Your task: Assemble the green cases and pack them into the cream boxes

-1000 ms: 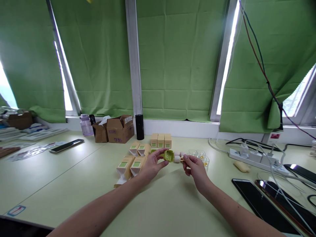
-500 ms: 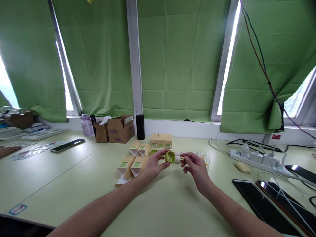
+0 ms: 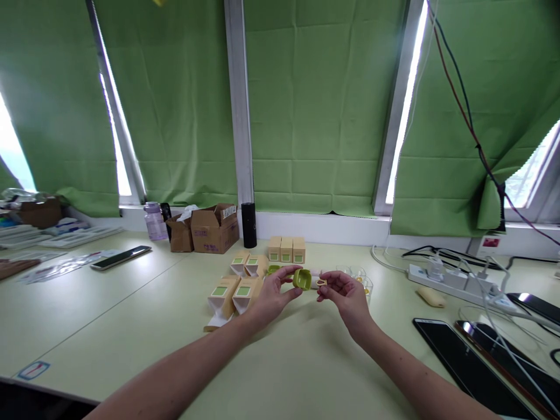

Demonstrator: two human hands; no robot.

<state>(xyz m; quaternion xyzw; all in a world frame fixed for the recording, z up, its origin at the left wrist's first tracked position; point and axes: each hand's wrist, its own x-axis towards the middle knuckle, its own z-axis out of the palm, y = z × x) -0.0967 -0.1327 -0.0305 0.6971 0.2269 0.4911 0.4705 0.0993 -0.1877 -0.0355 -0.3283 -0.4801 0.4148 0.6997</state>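
Observation:
My left hand (image 3: 272,296) grips a small square green cup (image 3: 302,279) between thumb and fingers, its hollow side turned toward me. Just right of the cup, my right hand (image 3: 347,294) pinches a small cream-coloured loop-shaped piece (image 3: 321,283). The two held things are close but apart. Left of my left hand stand several open cardboard boxes (image 3: 224,291) with green labels. Another green piece (image 3: 273,269) shows partly behind my left fingers. Beyond my right hand lie several clear round containers (image 3: 359,274) with yellow bits, partly hidden.
Three closed small boxes (image 3: 286,249) stand at the back, near a black cylinder (image 3: 249,225) and a larger carton (image 3: 214,228). At right are a power strip (image 3: 457,281), cables and dark phones (image 3: 466,361). Another phone (image 3: 121,257) lies at left.
My right hand has shifted slightly left with its fingers more bent, and the cream piece shows more plainly beside the cup. My left hand keeps its hold nearly unmoved.

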